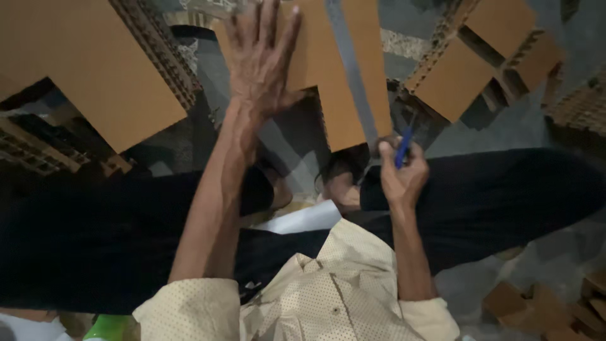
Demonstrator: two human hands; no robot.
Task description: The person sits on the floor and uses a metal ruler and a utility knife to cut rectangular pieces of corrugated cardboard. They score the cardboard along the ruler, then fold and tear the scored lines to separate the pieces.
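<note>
I saw the flat metal ruler (353, 76) run from twelve to six o'clock across smooth brown cardboard (341, 95); left hand (262, 57) pressed flat, fingers apart; right hand (401, 173) clamped on a blue pen (403, 148).

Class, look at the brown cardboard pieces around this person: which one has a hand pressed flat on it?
The middle cardboard sheet, under the left hand and crossed by a grey ruler. The other pieces lie untouched at either side.

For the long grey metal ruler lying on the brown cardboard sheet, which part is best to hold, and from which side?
Probably the near end of the long grey metal ruler, from above: it lies flat along the brown cardboard sheet, by the right hand with a blue pen. The left hand presses the sheet.
</note>
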